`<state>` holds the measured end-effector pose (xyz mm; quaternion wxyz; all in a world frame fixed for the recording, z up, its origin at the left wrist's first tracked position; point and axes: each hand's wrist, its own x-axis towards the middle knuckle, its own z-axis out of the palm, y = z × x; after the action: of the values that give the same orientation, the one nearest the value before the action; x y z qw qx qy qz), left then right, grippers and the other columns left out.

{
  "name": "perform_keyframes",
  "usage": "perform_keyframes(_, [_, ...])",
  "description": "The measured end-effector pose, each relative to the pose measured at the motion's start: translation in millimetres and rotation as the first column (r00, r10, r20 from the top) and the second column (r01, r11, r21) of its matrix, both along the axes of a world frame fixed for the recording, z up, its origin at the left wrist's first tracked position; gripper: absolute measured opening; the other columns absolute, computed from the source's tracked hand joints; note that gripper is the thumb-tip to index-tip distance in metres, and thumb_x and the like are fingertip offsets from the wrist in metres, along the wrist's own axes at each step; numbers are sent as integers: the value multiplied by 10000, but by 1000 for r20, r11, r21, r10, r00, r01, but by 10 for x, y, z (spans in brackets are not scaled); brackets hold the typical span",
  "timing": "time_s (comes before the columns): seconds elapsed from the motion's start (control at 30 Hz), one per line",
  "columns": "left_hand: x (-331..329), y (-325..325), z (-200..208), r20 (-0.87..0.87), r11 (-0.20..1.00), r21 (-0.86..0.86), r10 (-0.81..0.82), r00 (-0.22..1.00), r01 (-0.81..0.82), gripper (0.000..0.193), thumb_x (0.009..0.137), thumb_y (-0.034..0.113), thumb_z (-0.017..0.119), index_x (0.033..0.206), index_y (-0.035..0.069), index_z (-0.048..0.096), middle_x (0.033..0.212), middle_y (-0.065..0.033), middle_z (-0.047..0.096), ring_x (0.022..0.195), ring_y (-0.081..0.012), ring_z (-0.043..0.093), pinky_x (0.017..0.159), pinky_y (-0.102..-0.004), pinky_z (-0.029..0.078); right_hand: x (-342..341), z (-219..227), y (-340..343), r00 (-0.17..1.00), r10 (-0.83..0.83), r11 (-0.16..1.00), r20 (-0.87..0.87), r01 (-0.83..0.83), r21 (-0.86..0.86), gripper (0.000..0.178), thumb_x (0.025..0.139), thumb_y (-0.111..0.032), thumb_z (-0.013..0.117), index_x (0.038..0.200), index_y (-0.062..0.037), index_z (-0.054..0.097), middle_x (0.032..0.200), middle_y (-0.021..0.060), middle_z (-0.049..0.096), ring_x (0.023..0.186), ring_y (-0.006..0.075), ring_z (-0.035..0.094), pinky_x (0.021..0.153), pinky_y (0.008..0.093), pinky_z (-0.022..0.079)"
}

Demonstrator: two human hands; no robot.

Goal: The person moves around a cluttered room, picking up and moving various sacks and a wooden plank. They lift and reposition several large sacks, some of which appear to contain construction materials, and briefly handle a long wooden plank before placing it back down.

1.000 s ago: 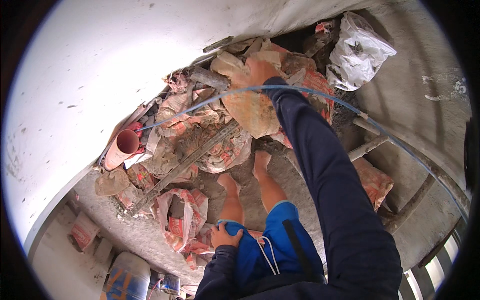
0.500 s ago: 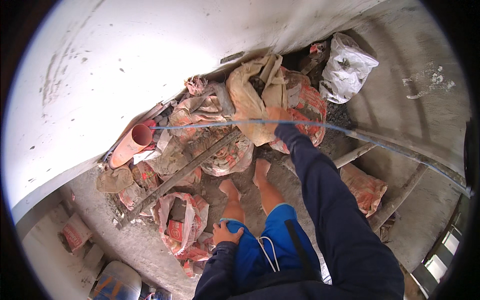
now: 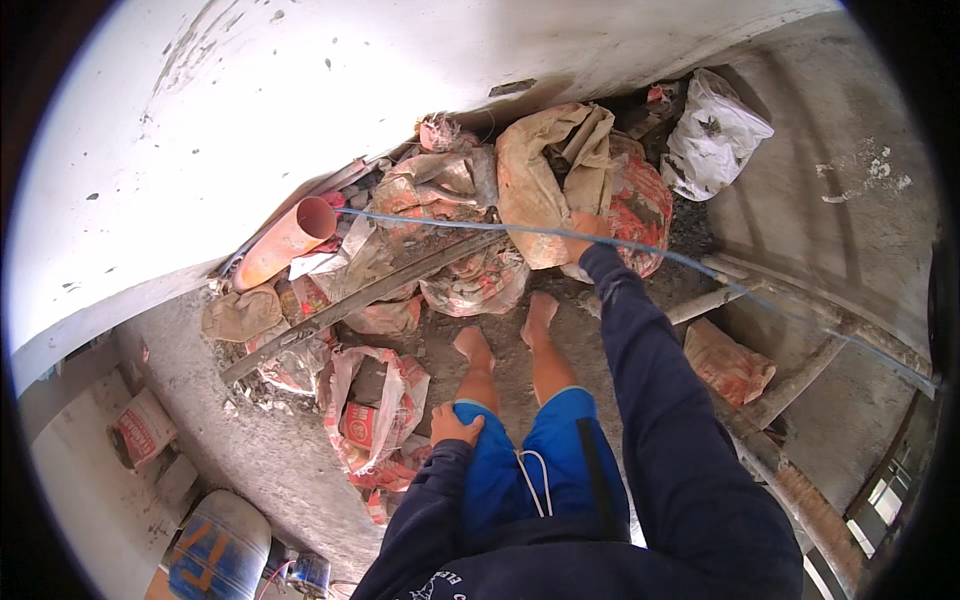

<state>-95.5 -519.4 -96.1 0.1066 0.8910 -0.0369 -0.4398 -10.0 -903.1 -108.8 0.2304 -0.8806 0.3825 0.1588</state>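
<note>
My right hand (image 3: pixel 586 234) is closed on the lower right edge of a tan woven sack (image 3: pixel 532 195), whose open mouth has a dark inside. The fingers are partly hidden. A thin blue line, perhaps a hose or rope (image 3: pixel 450 222), crosses in front of the sack close to that hand. My left hand (image 3: pixel 457 426) rests on the leg of my blue shorts (image 3: pixel 510 440), fingers laid over the thigh, holding nothing. Red-and-white filled sacks (image 3: pixel 640 215) lie right beside the tan one.
A long wooden plank (image 3: pixel 360 305) lies slanting over the sacks. Left stands an orange pipe (image 3: pixel 280 243); an open torn sack (image 3: pixel 400 390) sits near my left hand. A white bag (image 3: pixel 712 135) leans at the back right. Wooden poles (image 3: pixel 800 380) and a blue drum (image 3: pixel 220 550) stand nearer.
The view has shifted, so the sacks and pipe appear farther right and the pipe higher. My right hand stays at the tan sack and my left on my thigh.
</note>
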Motion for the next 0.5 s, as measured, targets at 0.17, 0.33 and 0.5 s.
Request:
perform_keyframes(0.17, [141, 27, 10, -29, 1000, 30, 7, 1000, -6, 611, 568, 389, 622, 1034, 37, 442, 1025, -151, 438, 938, -298, 468, 785, -386, 401, 93, 133, 71, 1000, -27, 1000, 17, 27, 6, 194, 694, -199, 524, 737, -10, 533, 731, 204, 541, 722, 346, 529, 628, 390, 422])
perform_keyframes(0.33, [191, 284, -15, -64, 1000, 0, -15, 998, 15, 613, 573, 378, 635, 1032, 22, 438, 1033, -163, 443, 951, -297, 467, 800, -385, 394, -290, 625, 418, 990, 41, 999, 135, -41, 2, 158, 703, -154, 484, 749, -11, 533, 723, 183, 543, 728, 336, 525, 645, 395, 431])
perform_keyframes(0.5, [75, 459, -6, -122, 998, 20, -58, 991, 60, 608, 579, 374, 639, 1035, 27, 435, 1042, -164, 438, 963, -294, 464, 803, -386, 393, -581, 885, 884, 964, 252, 968, 89, -250, -31, 192, 674, -189, 486, 766, -28, 538, 718, 180, 545, 691, 358, 518, 622, 420, 424])
